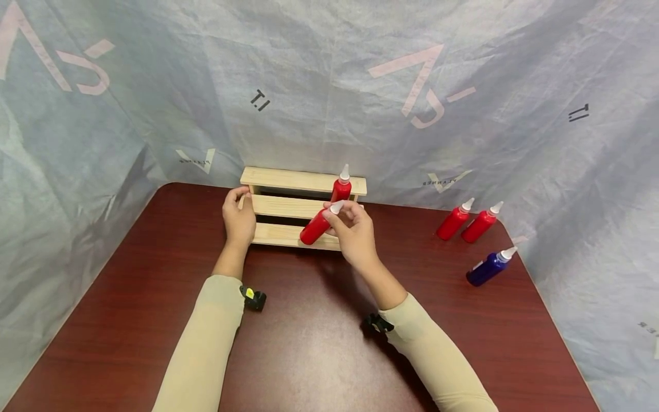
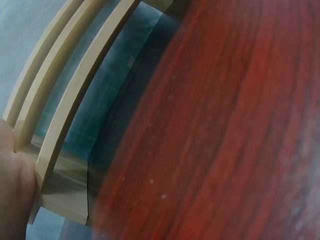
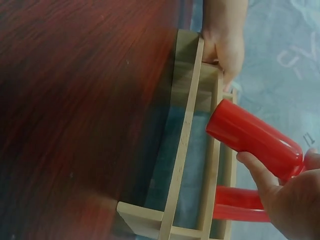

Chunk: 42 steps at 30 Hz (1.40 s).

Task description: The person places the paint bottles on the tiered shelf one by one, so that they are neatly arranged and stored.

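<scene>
Looking down from the head, seeing grey cloth (image 1: 329, 114) hanging behind the wooden rack (image 1: 288, 206) and a dark red table (image 1: 319, 343) spreading out under it. Curling the fingers of the left hand (image 1: 239, 222) round the rack's left end. Pinching a red bottle (image 1: 315, 228) near its white tip with the right hand (image 1: 357, 236), holding it tilted in front of the rack's right half. Seeing a second red bottle (image 1: 341, 190) standing inside the rack near its right end. Seeing two more red bottles (image 1: 453, 222) and a blue bottle (image 1: 485, 270) standing well off to the rack's right.

Looking from the left wrist, seeing a bit of the left hand touching the rack's end; not being able to tell about the fingers from here.

Looking from the right wrist, seeing the right thumb pressing the tilted bottle's side, over the rack's bars; not being able to tell about any touching between bottle and bars.
</scene>
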### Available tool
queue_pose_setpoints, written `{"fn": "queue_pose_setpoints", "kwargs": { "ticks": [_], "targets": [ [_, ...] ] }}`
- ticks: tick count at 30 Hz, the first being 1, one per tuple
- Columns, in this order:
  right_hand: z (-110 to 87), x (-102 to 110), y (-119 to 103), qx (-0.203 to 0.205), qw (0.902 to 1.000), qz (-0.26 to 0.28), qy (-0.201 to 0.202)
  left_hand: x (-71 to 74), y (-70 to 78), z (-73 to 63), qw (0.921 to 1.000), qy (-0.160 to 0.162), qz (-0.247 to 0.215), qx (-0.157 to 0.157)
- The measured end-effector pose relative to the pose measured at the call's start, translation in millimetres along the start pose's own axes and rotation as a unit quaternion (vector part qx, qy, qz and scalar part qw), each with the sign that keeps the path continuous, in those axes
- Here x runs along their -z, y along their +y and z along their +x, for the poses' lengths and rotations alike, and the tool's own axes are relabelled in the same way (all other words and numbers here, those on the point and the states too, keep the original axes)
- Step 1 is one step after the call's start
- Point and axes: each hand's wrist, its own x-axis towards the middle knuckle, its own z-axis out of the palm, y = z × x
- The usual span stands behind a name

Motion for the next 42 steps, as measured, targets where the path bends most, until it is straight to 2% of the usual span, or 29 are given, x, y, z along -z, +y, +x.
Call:
{"fn": "queue_pose_setpoints", "kwargs": {
  "ticks": [7, 17, 29, 36, 42],
  "targets": [
    [2.6, -6, -1, 0.047, 0.9988, -0.009, 0.004, -0.9, 0.8, 0.6, 1.0000, 0.002, -0.003, 0.002],
    [4.0, -14, 0, 0.110, 0.9916, -0.065, 0.019, -0.6, 1.0, -1.3, 1.0000, 0.002, -0.004, -0.006],
    [2.7, -23, -3, 0.136, 0.9873, -0.081, 0.017, -1.4, -1.9, -0.4, 0.9998, 0.007, -0.016, -0.007],
    [5.4, -30, -1, 0.171, 0.9788, -0.113, 0.009, -1.6, -2.4, -1.7, 0.9999, 0.004, -0.010, -0.008],
    [11.3, -35, -4, 0.175, 0.9759, -0.130, -0.003, -1.6, 0.1, -0.5, 0.9999, 0.009, -0.008, -0.011]
  ]
}}
